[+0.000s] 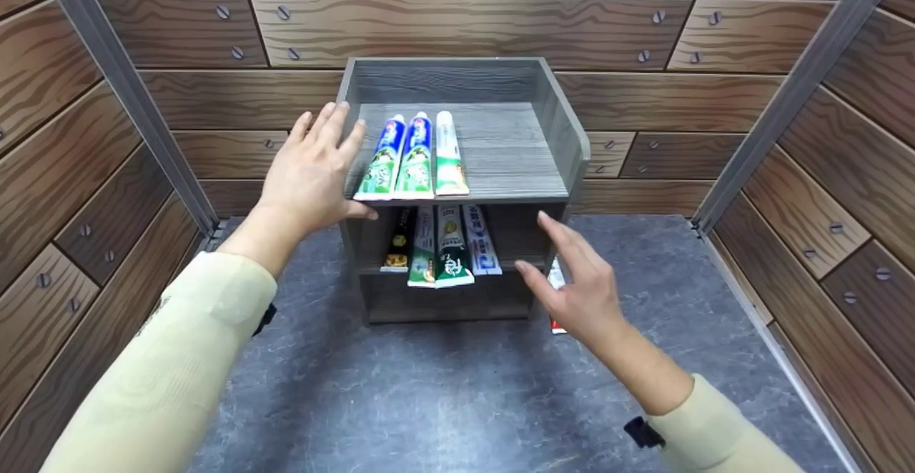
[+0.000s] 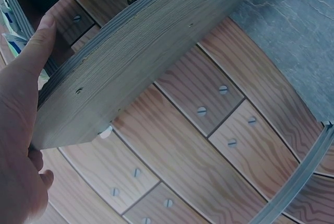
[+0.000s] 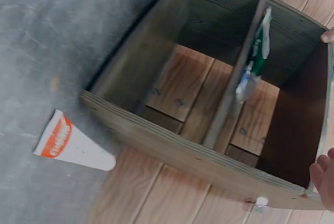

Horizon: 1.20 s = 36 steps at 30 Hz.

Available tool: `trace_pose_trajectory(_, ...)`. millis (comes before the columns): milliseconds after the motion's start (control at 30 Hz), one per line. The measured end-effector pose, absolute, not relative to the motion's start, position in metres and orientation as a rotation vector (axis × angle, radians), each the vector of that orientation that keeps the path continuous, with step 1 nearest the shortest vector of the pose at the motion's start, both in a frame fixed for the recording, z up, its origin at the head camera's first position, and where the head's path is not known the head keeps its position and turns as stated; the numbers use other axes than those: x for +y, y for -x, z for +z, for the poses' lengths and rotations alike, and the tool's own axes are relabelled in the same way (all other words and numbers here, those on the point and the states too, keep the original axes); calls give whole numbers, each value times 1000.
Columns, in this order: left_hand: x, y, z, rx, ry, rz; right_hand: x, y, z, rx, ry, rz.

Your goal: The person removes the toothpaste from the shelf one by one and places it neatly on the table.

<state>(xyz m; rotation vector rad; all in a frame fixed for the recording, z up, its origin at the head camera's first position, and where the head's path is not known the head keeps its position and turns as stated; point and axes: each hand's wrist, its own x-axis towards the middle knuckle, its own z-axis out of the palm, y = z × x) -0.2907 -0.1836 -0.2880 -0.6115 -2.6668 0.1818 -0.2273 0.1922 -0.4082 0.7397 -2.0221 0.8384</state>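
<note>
A small grey wooden shelf (image 1: pixel 511 148) stands between my hands. My left hand (image 1: pixel 311 173) is at its upper left side, fingers spread and extended, thumb by the top board's front edge. In the left wrist view, the thumb (image 2: pixel 39 44) lies across the shelf's front edge. Off the front right side, my right hand (image 1: pixel 582 287) has its fingers extended and holds nothing. On the top board lie two blue-and-green toothpaste tubes (image 1: pixel 416 155) and a white-and-green toothpaste tube (image 1: pixel 450 155). Several more tubes, including a dark green toothpaste tube (image 1: pixel 452 248), lie on the middle board, ends jutting forward.
A white toothpaste tube with a red-orange end (image 3: pixel 68 143) lies on the floor right of the shelf, partly hidden by my right hand in the head view. The grey floor (image 1: pixel 400 394) is bounded by wood-patterned walls (image 1: pixel 457 30) with metal corner posts.
</note>
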Motion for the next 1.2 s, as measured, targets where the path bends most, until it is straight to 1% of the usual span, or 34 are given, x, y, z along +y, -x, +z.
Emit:
trace_pose_trajectory(300,-184,291,-287,-2672,606,185,180,237,-383,-2004,-773,793)
trace_pose_trajectory(900,-182,291,-288,-2656,611,199,160,258,-352,-2071,-822,688)
trace_pose_trajectory(1200,-183,291,-288,-2673,603,210,146,270,-342,-2168,-826,685)
